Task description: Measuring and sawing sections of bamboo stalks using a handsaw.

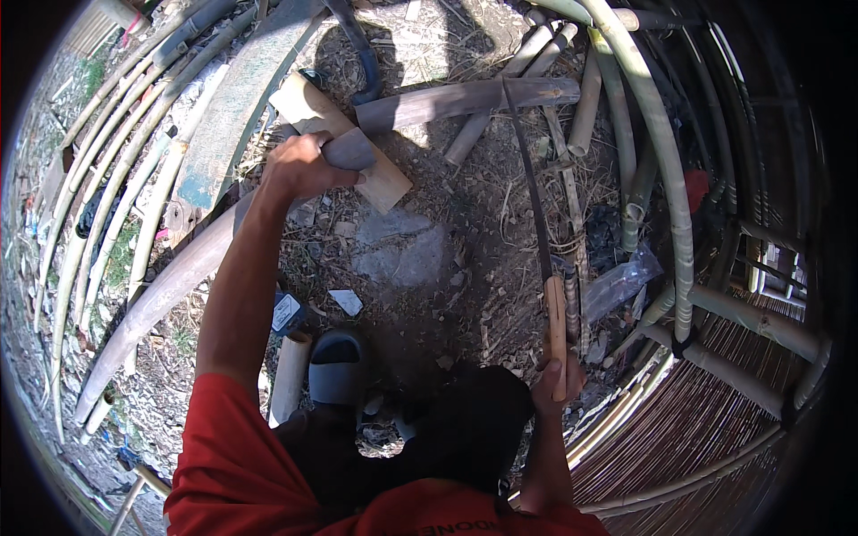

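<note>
Left grip (304, 165) clamps a long bamboo slat (161, 290); right grip (556, 380) clamps a machete's wooden handle (556, 322).

We observe the left arm extended forward and up from the red short sleeve, elbow nearly straight, forearm bare. The left hand (304, 167) sits at full reach, knuckles toward the camera, fingers (344, 176) curled over and closed in a firm grip, wrist bent slightly inward. We note the right arm held lower and closer to the body, forearm rising steeply from the lower edge. The right hand (556, 380) is closed, thumb side up, fingers wrapped in a fist-like hold. The two hands are well apart, left high, right low. One foot in a grey sandal shows between the arms.
</note>
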A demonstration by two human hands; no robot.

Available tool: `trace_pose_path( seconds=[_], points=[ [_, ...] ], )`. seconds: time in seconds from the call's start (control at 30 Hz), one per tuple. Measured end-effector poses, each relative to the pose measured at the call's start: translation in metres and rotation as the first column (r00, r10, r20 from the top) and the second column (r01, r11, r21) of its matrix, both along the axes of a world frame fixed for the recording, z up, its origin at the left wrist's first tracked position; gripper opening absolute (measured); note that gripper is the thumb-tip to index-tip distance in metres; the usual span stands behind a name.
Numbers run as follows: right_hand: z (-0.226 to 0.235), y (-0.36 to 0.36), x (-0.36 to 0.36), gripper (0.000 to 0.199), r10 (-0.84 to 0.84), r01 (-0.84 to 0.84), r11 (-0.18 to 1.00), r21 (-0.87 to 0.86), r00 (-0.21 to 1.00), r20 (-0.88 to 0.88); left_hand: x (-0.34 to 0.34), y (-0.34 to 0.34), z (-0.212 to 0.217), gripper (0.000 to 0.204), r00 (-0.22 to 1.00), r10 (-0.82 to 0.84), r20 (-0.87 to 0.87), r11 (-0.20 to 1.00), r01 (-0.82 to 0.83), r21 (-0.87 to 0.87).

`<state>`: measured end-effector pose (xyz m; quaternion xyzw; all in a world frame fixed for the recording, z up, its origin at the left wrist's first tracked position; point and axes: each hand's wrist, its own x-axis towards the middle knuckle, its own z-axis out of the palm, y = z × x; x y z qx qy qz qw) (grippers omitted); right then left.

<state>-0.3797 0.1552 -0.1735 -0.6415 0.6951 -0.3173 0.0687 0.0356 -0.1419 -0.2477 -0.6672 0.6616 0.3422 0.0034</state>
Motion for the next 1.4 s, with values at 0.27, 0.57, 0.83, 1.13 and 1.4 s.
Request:
trace_pose_path(
  seconds=[0.27,0.57,0.83,1.13,1.4],
  points=[
    [-0.028,0.107,-0.066,0.036,0.104,0.12,0.9,0.419,0.875,-0.473,0.0,0.016,-0.008,0.096,0.985,0.074,-0.158,0.948,-0.119,-0.297],
    [-0.054,0.069,-0.039,0.053,0.143,0.162,0.503,0.849,0.953,-0.267,0.077,0.071,0.004,0.035,0.8,0.068,-0.596,0.554,-0.527,-0.644],
    [-0.051,-0.121,0.042,0.045,0.595,-0.488,0.753,0.441,0.792,-0.14,0.193,0.189,0.007,0.106,0.91,0.122,0.396,0.979,-0.046,-0.197],
    [-0.075,-0.127,0.12,0.048,0.726,-0.733,0.58,0.355,0.663,0.183,0.139,0.187,0.012,0.09,0.95,0.132,0.282,0.937,-0.027,-0.348],
    [-0.088,-0.076,0.091,0.049,0.555,-0.623,0.675,0.395,0.782,0.284,-0.02,0.103,0.023,0.093,0.968,0.121,0.221,0.873,0.002,-0.488]
  ],
)
